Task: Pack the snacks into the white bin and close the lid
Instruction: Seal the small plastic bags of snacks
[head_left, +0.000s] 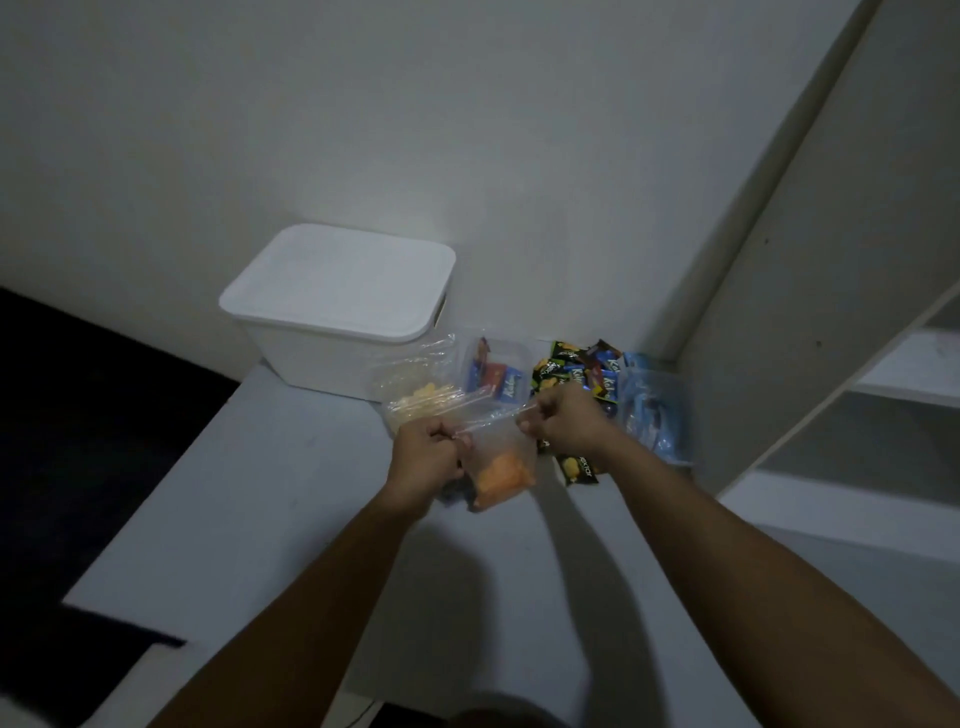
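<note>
While both hands pinch zip bag (496, 465) top edge, left hand (428, 457) one end, right hand (563, 421) other, above table (260, 493): uneven pull may leave seal gaping, orange snacks spill. White bin (332, 322) behind, lid (340, 280) on; needs opening first.

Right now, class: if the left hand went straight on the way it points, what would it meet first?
Probably the clear bag of yellow snacks lying just beyond the left hand; the white bin comes after. Depth is uncertain.
</note>
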